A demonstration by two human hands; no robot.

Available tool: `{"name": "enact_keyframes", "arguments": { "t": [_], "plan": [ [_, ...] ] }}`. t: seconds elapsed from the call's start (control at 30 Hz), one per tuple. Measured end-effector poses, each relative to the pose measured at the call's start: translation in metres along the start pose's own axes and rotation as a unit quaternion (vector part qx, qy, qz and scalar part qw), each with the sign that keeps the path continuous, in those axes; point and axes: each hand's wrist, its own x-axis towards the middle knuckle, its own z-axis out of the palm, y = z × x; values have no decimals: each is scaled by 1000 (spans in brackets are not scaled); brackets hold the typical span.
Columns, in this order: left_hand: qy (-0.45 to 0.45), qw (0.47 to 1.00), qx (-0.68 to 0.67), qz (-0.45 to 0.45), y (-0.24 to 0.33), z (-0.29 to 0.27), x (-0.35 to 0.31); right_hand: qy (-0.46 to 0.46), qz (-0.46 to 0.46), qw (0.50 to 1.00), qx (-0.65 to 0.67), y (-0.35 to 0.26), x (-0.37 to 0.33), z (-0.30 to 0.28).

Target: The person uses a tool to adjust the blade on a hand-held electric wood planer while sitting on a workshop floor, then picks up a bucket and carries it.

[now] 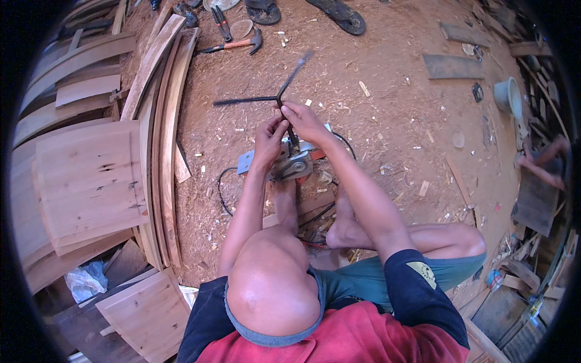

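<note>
The bright centre fades to dimmer, bent edges and black corners.

I sit on the ground (387,78) with a power tool (296,166) by my feet, its cord (221,196) looping out on both sides. My left hand (269,144) and right hand (304,125) meet at a forked strip (248,99); one arm points left, the other ahead and right. Ahead to the left lies a hammer (236,45), with pincers (222,25) just beyond it; farther right lie two sandals (345,17). Long planks (158,121) run along my left, with wide panels (91,181) outside them and a plastic bag (86,282) nearer me. Far right stands a bucket (506,97); two short boards (454,66) lie left of it, and another person's arm (544,172) shows nearer me.
</note>
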Motion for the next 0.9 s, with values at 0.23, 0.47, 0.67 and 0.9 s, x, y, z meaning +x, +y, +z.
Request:
{"name": "enact_keyframes", "arguments": {
  "t": [0.23, 0.47, 0.67, 0.9],
  "plan": [
    [72, 985, 154, -41, -3, -3, 13, 6, -9, 999, 30, -10, -4, 4],
    [-8, 998, 64, 24, -2, -3, 9, 5, -52, 999, -12, -9, -6, -3],
    [94, 977, 184, -43, 3, -1, 12, -16, -11, 998, -62, -20, -10, 1],
    [12, 1000, -10, -8, 6, 6, -3, 1, -62, 994, -90, -20, -11, 1]
  ]
}}
